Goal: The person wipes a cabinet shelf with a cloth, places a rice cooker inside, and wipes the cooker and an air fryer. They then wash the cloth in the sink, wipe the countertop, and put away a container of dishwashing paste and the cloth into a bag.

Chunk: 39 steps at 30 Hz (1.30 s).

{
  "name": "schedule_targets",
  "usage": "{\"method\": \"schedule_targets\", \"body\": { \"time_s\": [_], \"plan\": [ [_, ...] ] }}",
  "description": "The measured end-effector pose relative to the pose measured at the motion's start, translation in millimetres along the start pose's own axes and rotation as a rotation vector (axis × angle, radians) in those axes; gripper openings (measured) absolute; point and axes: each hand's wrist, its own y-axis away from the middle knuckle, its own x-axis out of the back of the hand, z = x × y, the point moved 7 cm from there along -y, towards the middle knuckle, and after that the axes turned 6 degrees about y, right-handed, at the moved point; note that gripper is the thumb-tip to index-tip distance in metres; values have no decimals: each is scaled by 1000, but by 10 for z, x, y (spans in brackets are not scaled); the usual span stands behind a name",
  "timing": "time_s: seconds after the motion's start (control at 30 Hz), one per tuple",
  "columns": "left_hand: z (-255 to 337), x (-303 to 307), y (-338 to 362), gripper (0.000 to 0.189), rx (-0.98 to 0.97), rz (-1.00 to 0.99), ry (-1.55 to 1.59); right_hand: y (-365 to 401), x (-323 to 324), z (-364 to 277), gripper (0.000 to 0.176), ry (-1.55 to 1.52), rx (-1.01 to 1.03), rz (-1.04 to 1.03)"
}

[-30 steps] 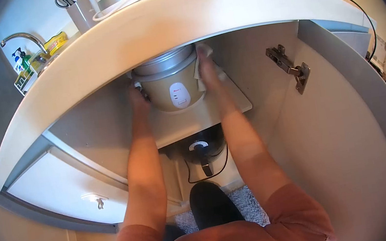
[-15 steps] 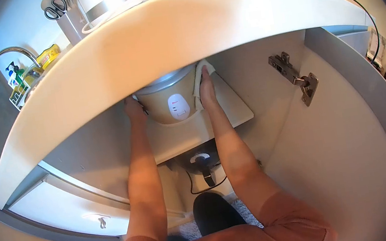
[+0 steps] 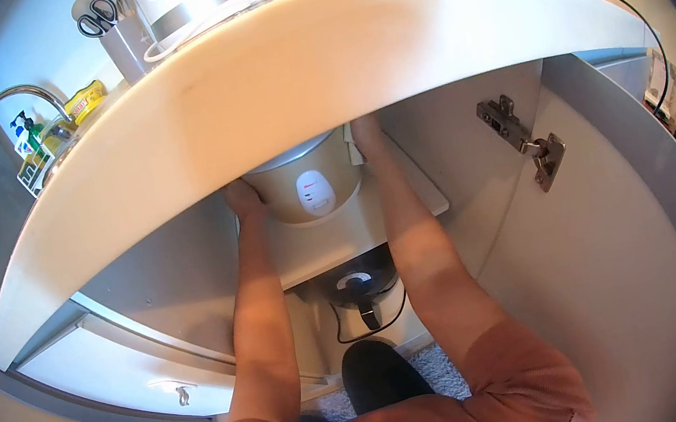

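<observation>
The rice cooker [image 3: 284,194] sits between my left hand [image 3: 244,198] and right hand [image 3: 367,133], which seem to grasp its sides, though the countertop [image 3: 284,72] partly hides my fingers.

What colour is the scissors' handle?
The scissors' handle is black with a grey inside, seen best in the head view.

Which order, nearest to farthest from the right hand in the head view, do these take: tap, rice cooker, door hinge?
1. Rice cooker, immediately left of the right hand.
2. Door hinge, to its right.
3. Tap, far off at upper left.
</observation>
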Motion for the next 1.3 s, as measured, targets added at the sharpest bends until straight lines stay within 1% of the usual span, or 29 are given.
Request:
{"method": "schedule_targets", "body": {
  "time_s": [0.07,0.17,0.27,0.3,0.37,0.4,0.47,0.57,0.67,0.73,0.8,0.9,0.97,1.03,1.1,1.2,1.3],
  "plan": [
    [-22,-78,36,41,4,-28,239,123,63,-52,36,-57,15,59],
    [35,-109,67,40,2,-46,277,533,165,-244,32,-68,88,137],
    [-17,36,-7,38,-10,25,-7,1185,257,-254,30,39,234,201],
    [43,32,61,38,-25,20,-13,1323,278,-254,30,89,291,219],
    [270,-42,169,37,-72,5,-20,1223,454,-276,29,-193,159,287],
    [263,-13,64,36,-112,36,56,1128,569,-352,29,-335,95,314],
    [368,9,-54,36,-122,12,91,789,837,-942,27,-265,184,387],
    [539,-41,-358,35,-62,-88,96,356,665,-1066,27,-158,341,229],
    [604,-75,-613,34,10,-161,71,388,297,-1037,25,-57,355,95],
    [566,-102,-667,34,56,-185,37,323,-105,-651,25,38,249,-55],
    [528,-102,-601,34,89,-197,8,322,-297,-472,27,109,258,-84],
    [489,-160,-519,33,100,-206,-9,671,-207,-962,34,206,410,37],
    [460,-188,-501,33,102,-210,-23,912,-236,-1179,41,303,471,108],
    [475,-241,-508,32,102,-216,-30,1150,-307,-1258,41,359,540,159],
    [485,-268,-513,32,107,-224,-33,1395,-390,-1257,35,375,612,190],
    [504,-267,-493,31,117,-235,-29,1693,-1007,-1138,25,549,700,-260],
    [516,-241,-442,31,128,-241,-37,1789,-978,-1405,19,428,763,-13]
  ]
}}
